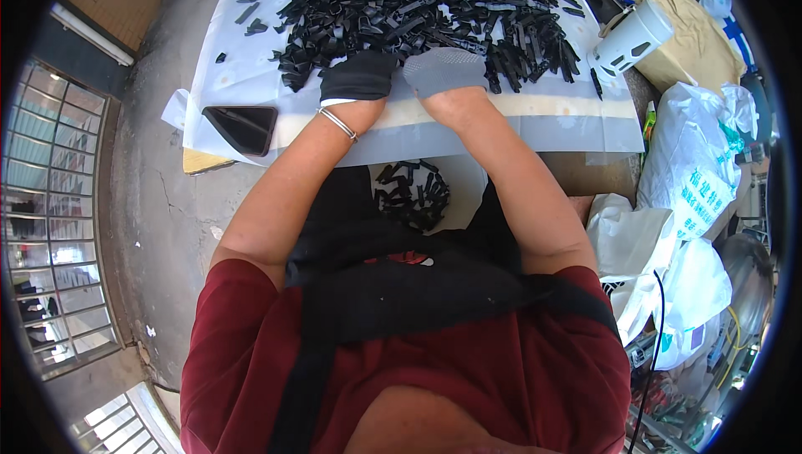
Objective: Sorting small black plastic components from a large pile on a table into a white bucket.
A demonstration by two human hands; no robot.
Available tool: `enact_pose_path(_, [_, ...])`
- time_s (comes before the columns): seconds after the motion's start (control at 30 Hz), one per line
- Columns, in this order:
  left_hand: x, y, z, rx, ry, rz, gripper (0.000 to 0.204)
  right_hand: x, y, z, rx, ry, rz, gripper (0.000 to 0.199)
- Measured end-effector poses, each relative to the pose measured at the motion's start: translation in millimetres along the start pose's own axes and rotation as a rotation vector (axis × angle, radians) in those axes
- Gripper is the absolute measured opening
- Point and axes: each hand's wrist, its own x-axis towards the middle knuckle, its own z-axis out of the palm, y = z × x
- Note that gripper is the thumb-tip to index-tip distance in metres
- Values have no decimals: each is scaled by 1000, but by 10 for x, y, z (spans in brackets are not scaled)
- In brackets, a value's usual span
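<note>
A: Start at the left. What lies there?

B: A dark phone [241,127] lies flat on the white sheet [518,124] that covers the counter [203,162], near its left edge and apart from the parts, I'd judge so that it stays out of the way of the work.

A: And the hands?

B: The left hand [359,76], in a black glove with a metal bangle [337,123] at the wrist, rests at the near edge of the heap of small black plastic pieces [418,7]. Its fingers point into the heap and are hidden among the pieces, so I cannot tell whether they are spread or closed on anything.

A: The right one?

B: The right hand [443,71], in a grey glove, sits just beside the left, also at the heap's near edge. Its fingers are out of sight too; I cannot tell whether they grip.

A: Why is the heap spread like that?

B: It seems fanned across the sheet within both hands' reach. More black pieces [412,193] sit in a white container [464,178] below the counter edge, by the person's lap.

A: Further right?

B: A white cup-like vessel [631,39] lies tipped on its side, and white sacks [697,162] stand beyond.
</note>
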Motion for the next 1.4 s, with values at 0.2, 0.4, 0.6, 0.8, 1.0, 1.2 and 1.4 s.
enact_pose_path(0.2, [-163,-93,13,-56,129,-15,23,-238,8,-44,87,301,-48,21])
enact_pose_path(0.4, [-377,-15,-193,-289,-4,-61,25,-594,-32,-56,1026,281,224,25])
enact_pose_path(0.6, [-614,262,-513,-764,-273,69,39,-939,-258,-135,1238,100,107,28])
enact_pose_path(0.8, [-708,303,-561,-1223,-482,21,46,-1114,-328,-156,782,185,-188,37])
enact_pose_path(1.0, [-977,423,-173,-1289,-319,-99,33,-1072,-431,-61,754,476,-110,28])
enact_pose_path(1.2, [-904,549,-344,-1403,-168,-351,44,-1113,-434,-164,697,491,22,25])
enact_pose_path(1.4, [-861,447,-406,-1250,-222,-310,43,-1189,-322,-259,604,480,-104,23])
